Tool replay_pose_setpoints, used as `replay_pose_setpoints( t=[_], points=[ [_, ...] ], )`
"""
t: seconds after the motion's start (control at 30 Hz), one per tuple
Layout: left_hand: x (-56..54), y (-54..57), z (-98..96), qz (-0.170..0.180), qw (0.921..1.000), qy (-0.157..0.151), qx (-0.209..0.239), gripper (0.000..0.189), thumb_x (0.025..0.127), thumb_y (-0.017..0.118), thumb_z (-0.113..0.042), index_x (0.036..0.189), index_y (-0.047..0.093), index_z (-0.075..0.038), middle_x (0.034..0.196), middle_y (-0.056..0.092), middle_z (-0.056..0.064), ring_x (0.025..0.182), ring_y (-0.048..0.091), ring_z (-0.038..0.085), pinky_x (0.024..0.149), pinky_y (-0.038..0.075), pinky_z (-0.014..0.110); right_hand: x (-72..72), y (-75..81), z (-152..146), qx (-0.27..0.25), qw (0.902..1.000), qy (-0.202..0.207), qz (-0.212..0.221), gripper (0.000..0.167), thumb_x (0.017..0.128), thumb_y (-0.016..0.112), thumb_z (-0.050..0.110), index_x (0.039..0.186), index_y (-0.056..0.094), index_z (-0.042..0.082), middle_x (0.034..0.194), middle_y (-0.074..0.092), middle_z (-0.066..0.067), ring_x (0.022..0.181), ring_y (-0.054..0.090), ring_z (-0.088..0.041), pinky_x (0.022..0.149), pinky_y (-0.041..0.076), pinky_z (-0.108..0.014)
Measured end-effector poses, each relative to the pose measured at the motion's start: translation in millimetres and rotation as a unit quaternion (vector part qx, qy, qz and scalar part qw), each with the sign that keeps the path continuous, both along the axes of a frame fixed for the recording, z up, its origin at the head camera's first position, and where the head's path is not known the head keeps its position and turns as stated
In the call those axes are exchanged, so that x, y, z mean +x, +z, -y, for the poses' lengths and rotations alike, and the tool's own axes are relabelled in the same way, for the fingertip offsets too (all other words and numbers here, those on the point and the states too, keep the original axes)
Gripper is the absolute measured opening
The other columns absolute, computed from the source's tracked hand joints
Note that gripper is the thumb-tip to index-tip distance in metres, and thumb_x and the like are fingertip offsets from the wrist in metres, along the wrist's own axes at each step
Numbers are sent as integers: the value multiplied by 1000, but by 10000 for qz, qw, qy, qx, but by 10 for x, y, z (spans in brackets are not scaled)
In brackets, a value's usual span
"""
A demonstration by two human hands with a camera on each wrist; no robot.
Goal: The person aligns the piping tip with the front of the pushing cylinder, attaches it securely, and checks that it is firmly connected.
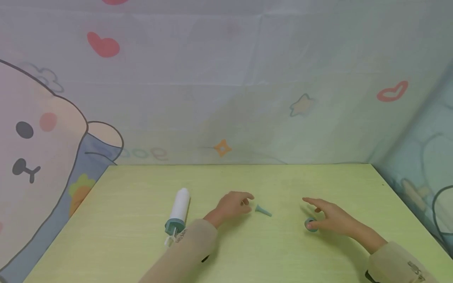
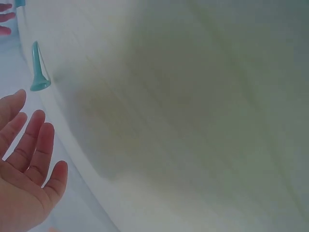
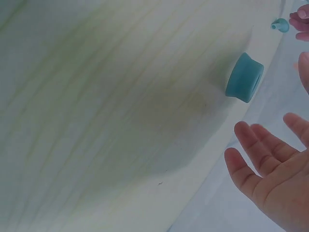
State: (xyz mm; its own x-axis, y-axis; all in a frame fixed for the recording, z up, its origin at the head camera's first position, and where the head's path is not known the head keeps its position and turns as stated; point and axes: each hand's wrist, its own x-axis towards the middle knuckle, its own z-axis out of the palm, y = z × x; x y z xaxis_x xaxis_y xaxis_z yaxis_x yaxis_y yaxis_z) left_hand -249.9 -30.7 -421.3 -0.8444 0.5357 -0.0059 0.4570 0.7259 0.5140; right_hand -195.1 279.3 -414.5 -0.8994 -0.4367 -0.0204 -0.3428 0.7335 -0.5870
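My left hand (image 1: 233,204), fingers loosely bent and holding nothing, hovers over the middle of the table. Just right of its fingertips lies a small teal cone-shaped nozzle (image 1: 263,211), apart from the hand; in the left wrist view the nozzle (image 2: 37,70) shows its flared end. Over on the right, my right hand (image 1: 334,218) is spread above a short round teal cap (image 1: 306,224). The thumb covers part of that cap in the head view, but the right wrist view shows a gap between the fingers and the cap (image 3: 244,79).
Left of my left forearm lies a white tube (image 1: 180,204) with a teal collar (image 1: 175,225) and a white handle, partly hidden by the sleeve. The pale yellow-green table (image 1: 141,188) ends at a printed cloth backdrop (image 1: 198,78). A dark cable (image 1: 436,214) hangs at the right edge.
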Motion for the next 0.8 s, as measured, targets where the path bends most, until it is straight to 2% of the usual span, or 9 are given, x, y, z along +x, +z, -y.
replay_pose_setpoints(
  t=[0.17,0.37,0.53,0.8],
  points=[
    [-19,-66,-53,14,10000,-31,82,32,79,63,-15,110,61,-15,92,67,2,85,61,14,71,45,23,-13,-8,-29,73,9999,128,40,68,76,66,36,128,42,0,119,50,-22,91,51,-23,65,42,-28],
    [-19,-112,-100,-48,10000,-53,-11,31,78,63,-13,109,63,-16,91,67,0,85,60,12,71,45,22,-20,-48,-43,1,9995,295,70,53,76,67,29,117,53,-1,102,57,-10,78,49,-7,61,41,-21],
    [2,-105,-132,-163,9998,-43,-64,28,79,63,-16,107,65,-16,91,68,-1,85,61,10,72,45,22,-28,-78,-44,-2,9990,451,10,42,77,67,23,109,57,-3,90,56,-6,71,49,-2,59,42,-20],
    [15,-117,-199,-332,9994,-57,4,25,78,65,-17,102,67,-14,88,68,-2,83,61,10,70,44,20,-35,-104,-32,173,9987,459,-119,31,76,68,17,101,61,0,83,55,-2,68,47,-1,57,42,-19]
  ],
)
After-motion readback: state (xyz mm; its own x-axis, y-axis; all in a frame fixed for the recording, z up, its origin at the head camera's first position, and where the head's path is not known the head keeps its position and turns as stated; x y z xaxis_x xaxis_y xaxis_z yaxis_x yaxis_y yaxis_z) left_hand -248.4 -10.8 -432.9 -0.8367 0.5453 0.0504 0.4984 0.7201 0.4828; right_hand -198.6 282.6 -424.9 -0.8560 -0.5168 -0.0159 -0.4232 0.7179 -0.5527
